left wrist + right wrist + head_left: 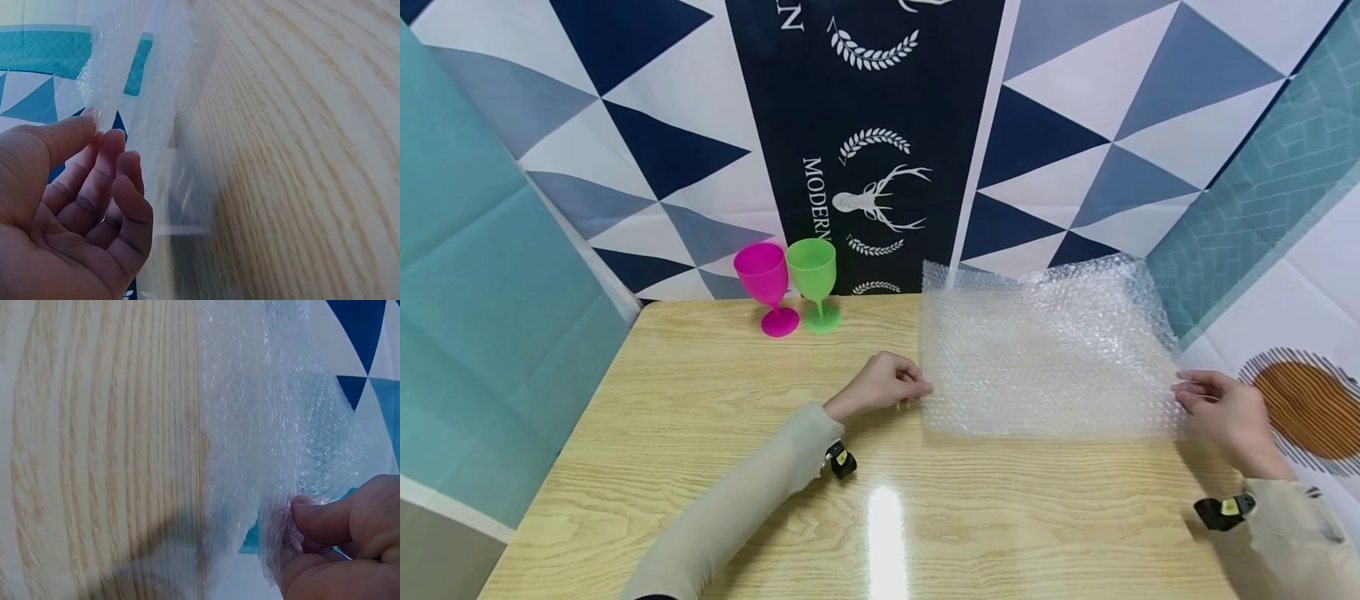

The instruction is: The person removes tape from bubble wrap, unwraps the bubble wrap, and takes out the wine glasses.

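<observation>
A clear sheet of bubble wrap (1045, 358) spans the gap between my hands over the right part of the table, its far edge rising against the back wall. My left hand (887, 385) pinches its left edge between thumb and index finger; in the left wrist view the other fingers (134, 212) curl loosely beside it. At the opposite edge my right hand (1228, 417) pinches the sheet, with the thumb (325, 520) pressed on crumpled film in the right wrist view. To the left at the back, a pink goblet (765, 279) and a green goblet (814, 275) stand upright, close together.
The light wood table (700, 433) meets a patterned wall cloth (685, 158) at the back. A teal panel (490, 275) flanks the left side, and a white cloth with a brown circle (1311, 408) hangs on the right.
</observation>
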`<state>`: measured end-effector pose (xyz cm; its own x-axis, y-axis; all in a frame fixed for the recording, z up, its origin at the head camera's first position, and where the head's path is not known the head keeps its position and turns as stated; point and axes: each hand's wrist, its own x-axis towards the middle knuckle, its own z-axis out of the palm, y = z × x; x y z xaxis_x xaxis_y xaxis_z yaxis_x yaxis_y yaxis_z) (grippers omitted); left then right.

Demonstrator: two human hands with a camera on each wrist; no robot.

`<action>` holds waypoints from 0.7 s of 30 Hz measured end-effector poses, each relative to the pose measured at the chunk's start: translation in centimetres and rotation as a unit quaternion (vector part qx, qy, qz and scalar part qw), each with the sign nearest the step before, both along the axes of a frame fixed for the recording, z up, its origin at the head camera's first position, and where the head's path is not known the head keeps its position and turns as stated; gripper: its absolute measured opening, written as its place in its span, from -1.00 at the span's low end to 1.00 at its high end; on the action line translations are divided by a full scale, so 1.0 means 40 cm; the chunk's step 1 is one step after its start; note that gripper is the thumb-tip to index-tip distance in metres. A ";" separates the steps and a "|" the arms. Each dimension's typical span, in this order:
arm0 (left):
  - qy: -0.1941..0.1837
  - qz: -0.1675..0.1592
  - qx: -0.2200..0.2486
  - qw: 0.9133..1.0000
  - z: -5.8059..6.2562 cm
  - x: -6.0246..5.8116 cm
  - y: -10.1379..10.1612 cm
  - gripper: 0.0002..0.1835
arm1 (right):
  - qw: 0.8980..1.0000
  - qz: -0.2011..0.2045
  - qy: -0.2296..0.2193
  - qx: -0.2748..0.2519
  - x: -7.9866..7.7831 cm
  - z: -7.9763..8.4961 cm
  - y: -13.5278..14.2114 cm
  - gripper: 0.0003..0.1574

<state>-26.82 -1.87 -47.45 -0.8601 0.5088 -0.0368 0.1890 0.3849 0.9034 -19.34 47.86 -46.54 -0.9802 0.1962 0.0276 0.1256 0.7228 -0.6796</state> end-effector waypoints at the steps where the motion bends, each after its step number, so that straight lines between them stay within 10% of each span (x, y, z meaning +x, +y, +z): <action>1: 0.003 0.000 -0.003 1.000 -0.001 0.000 0.002 -0.83 | 1.000 -0.004 -0.003 0.004 -0.001 0.000 0.002 -0.53; 21: 0.031 -0.023 -0.046 0.998 -0.017 -0.021 0.055 -0.87 | 0.999 -0.036 -0.020 0.032 -0.020 -0.014 0.026 -0.52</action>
<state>-27.66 0.35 -48.12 -0.8383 0.5442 -0.0328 0.2626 0.4559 0.8504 -20.12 48.89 -47.11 -0.9640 0.2657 0.0038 0.2049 0.7523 -0.6262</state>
